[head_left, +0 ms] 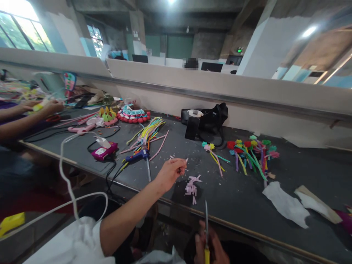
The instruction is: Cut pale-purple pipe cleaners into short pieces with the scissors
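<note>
My left hand [171,173] reaches over the dark table, its fingertips pinched on a small pale piece of pipe cleaner [187,160]. Just below it lies a small pile of cut lilac pipe-cleaner pieces [191,187]. Near the table's front edge, my right hand [213,244] is wrapped round yellow-handled scissors [206,214], their blades pointing up and away from me. The scissors are seen edge-on, so how far their blades are parted cannot be told. Right of the left hand lie a few pipe-cleaner flowers [211,147] with long stems.
A blue glue gun [137,155] and a bundle of pipe cleaners [150,132] lie left. A black bag [217,117] with a phone [192,128] stands behind. Finished flowers [251,150] and white paper [286,205] lie right. Another person's hands [52,106] work far left.
</note>
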Demonstrator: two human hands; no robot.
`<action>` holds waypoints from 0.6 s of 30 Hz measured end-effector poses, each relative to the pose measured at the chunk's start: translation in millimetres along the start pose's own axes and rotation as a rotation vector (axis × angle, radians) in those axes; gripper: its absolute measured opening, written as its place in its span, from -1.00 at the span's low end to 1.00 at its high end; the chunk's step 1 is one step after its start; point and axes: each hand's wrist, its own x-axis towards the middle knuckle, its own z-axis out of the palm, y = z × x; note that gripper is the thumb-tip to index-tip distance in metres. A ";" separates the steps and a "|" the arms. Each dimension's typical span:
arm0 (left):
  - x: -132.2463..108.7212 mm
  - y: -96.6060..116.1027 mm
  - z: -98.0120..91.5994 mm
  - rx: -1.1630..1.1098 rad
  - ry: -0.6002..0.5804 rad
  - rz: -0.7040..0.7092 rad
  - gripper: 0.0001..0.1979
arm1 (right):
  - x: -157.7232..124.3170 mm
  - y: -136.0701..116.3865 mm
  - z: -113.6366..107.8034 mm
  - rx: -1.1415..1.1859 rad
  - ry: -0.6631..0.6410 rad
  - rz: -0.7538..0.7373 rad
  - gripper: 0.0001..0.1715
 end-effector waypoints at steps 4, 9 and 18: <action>-39.0 17.9 22.6 -0.337 -0.108 -0.122 -0.87 | 49.1 -26.5 -20.5 -0.101 0.077 -0.265 -0.45; -69.3 27.4 43.3 -0.402 -0.061 -0.094 -0.89 | 76.1 -52.3 -25.8 -0.216 0.092 -0.452 -0.57; -84.2 27.3 56.3 -0.437 -0.039 -0.071 -0.88 | 71.8 -59.9 -24.5 -0.241 0.026 -0.433 -0.57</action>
